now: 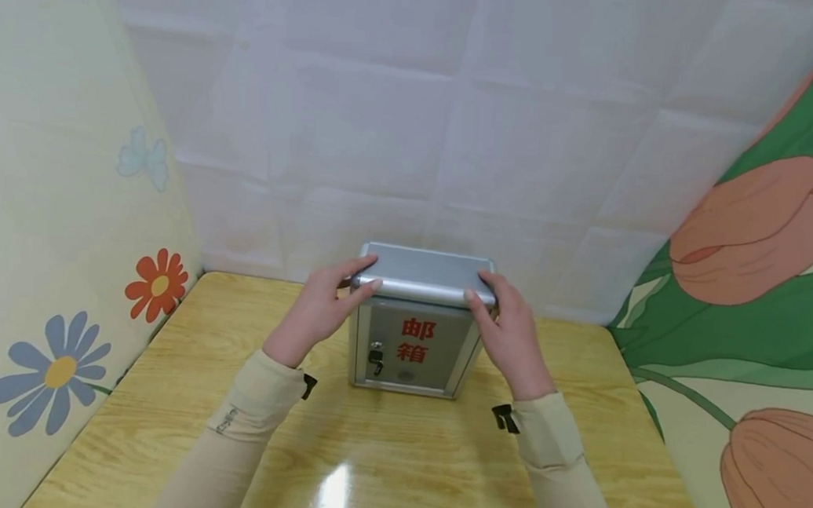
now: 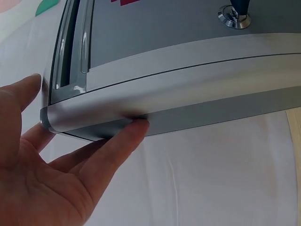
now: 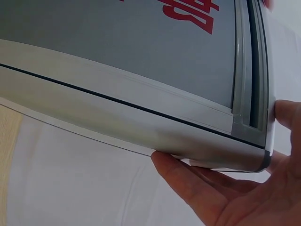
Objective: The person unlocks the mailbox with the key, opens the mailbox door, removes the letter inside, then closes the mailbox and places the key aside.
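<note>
A silver-grey metal mailbox (image 1: 406,376) with red characters on its front door stands upright on the table. A key with a dark head (image 1: 376,357) sits in the lock at the left of the door. My left hand (image 1: 314,306) holds the left end of the mailbox's top, thumb on the front edge and fingers at the side. At the opposite end, my right hand (image 1: 512,336) grips the upper right corner the same way. Both wrist views show fingers against the box's side and top edges; the back of the mailbox is hidden.
The wood-grain table (image 1: 231,328) carries the mailbox near its far edge. Behind it hangs a creased white cloth (image 1: 358,140). Flower-patterned panels flank the table, with daisies (image 1: 58,371) at the left and tulips (image 1: 755,231) at the right.
</note>
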{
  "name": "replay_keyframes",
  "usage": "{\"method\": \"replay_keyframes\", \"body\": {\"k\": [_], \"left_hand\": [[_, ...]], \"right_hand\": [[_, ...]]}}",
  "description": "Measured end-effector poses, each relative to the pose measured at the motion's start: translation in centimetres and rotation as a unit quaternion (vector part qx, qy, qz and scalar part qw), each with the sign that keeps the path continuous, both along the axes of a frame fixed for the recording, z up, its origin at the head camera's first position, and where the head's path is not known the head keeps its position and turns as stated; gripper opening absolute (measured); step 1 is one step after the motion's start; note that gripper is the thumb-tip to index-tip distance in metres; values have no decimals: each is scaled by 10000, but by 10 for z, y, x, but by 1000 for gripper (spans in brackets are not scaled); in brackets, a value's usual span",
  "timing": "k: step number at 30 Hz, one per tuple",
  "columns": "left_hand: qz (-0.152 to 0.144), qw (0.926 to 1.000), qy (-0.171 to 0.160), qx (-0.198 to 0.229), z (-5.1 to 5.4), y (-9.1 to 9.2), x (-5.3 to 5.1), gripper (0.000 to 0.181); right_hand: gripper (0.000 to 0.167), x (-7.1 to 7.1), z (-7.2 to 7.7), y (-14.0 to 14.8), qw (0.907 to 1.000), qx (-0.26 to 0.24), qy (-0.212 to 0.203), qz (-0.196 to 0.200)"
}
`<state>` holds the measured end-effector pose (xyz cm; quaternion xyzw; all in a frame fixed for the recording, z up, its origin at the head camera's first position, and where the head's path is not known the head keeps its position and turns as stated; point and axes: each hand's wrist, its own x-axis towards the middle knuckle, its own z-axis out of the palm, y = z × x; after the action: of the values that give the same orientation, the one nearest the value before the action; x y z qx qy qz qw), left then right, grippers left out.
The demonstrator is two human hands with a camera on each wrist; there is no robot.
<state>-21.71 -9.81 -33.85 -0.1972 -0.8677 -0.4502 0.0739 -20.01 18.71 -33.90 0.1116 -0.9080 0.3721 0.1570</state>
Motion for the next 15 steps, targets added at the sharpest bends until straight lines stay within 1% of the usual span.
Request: {"method": "replay_keyframes", "body": {"k": [4, 7, 12, 15], "left_hand": [[-76, 9998, 171, -9, 1, 0, -4, 62], [-98, 9994, 336, -80, 4, -2, -13, 63], [-190, 9975, 594, -319, 13, -4, -31, 57], [-256, 9962, 727, -408, 19, -3, -37, 52]], "right_hand": [[64, 0, 0, 0, 10000, 4, 66, -20], [63, -1, -1, -1, 9999, -4, 104, -30], [64, -2, -3, -3, 10000, -8, 71, -22], [64, -2, -4, -4, 10000, -26, 83, -21]]}}
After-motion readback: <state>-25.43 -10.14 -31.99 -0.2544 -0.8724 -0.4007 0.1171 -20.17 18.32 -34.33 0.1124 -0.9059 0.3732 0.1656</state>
